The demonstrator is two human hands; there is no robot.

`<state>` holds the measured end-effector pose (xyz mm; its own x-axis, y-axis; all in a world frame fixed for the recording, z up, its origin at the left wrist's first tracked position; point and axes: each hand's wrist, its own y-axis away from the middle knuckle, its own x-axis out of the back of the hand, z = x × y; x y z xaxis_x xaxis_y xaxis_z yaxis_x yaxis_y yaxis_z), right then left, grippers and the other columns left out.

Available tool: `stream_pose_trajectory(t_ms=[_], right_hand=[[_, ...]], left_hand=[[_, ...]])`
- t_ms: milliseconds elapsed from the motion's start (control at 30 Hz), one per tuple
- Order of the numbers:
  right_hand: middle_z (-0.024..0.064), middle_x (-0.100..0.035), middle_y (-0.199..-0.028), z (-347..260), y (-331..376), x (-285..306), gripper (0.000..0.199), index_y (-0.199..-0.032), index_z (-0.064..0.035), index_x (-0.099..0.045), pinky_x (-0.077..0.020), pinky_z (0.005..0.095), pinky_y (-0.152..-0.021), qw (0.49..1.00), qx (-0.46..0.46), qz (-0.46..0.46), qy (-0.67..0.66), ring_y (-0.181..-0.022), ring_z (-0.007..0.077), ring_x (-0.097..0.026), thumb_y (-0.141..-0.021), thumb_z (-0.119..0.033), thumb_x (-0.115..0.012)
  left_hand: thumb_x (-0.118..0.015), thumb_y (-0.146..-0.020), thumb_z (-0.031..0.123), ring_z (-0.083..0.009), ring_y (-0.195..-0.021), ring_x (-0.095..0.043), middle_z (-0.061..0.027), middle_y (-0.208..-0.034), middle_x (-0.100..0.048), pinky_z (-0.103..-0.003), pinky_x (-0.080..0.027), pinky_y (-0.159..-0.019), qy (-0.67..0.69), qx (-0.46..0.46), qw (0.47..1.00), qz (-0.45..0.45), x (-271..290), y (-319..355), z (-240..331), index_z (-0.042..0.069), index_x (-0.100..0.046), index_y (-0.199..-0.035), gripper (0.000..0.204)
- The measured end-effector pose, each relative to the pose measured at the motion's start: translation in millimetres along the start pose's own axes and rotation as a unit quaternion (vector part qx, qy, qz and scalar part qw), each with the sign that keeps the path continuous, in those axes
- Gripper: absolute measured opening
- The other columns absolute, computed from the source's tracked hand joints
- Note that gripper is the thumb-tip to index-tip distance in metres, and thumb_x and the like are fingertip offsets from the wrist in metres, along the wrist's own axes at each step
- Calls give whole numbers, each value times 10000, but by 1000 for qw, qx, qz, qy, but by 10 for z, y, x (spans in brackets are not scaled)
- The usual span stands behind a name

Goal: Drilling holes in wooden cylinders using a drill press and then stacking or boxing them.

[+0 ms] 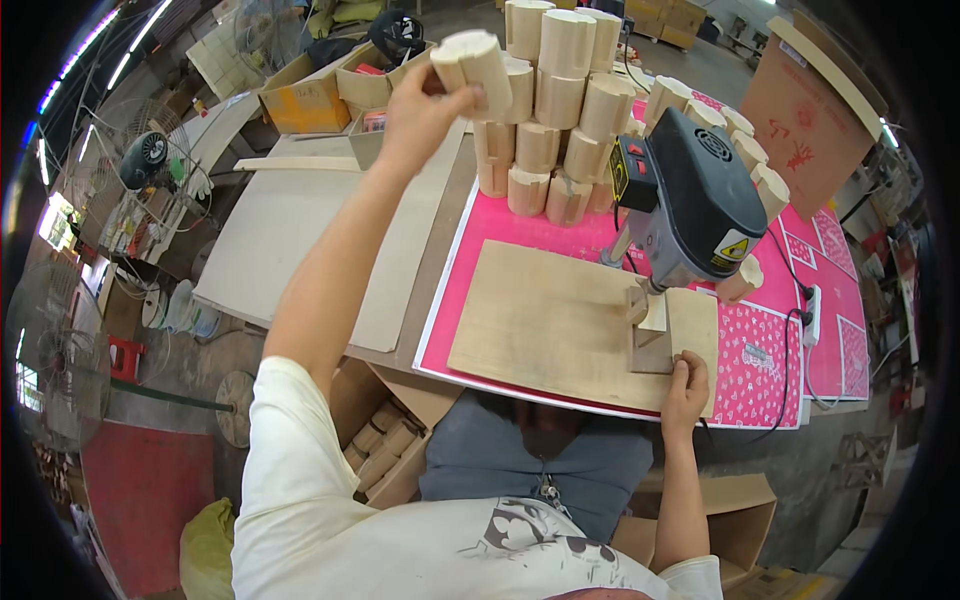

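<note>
My left hand is raised at the stack's left side, its fingers and thumb closed round a pale wooden cylinder with a groove along its side. More such grooved wooden cylinders stand piled several layers high beside it. My right hand rests at the front edge of a flat wooden board, its fingers curled together next to a small wooden jig. What those fingers hold, if anything, is hidden. Above the jig stands a dark bench drill press.
Pink patterned sheeting covers the table. A power strip with black cords lies at the right. Open cartons stand at the far left, a large carton at the far right. Below the table is a box of wooden pieces.
</note>
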<state>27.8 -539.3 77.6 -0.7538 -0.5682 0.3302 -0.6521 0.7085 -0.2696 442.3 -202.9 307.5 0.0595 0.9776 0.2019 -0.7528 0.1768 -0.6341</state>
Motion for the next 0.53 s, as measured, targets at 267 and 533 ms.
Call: stream_pose_trajectory(t_ms=[267,533], right_hand=[[122,-757,-1141,-49,13,-1,219,-1258,40,-694,-556,344,-958,999,18,1,40,-1035,203,-708,-1121,-106,-604],[117,-752,-1125,-83,-18,-42,210,-1250,40,-695,-556,334,-951,999,13,-6,35,-1027,205,-709,-1106,-89,-612]], left_hand=[[-923,-870,385,-232,-1148,-763,-146,-1258,-800,-368,-587,-1033,-140,-10,990,-28,-433,-935,-145,-29,-703,-1386,697],[-925,-876,412,-261,-1242,-735,-161,-1352,-772,-383,-555,-1104,-141,33,989,-24,-577,-948,-205,-13,-657,-1471,779]])
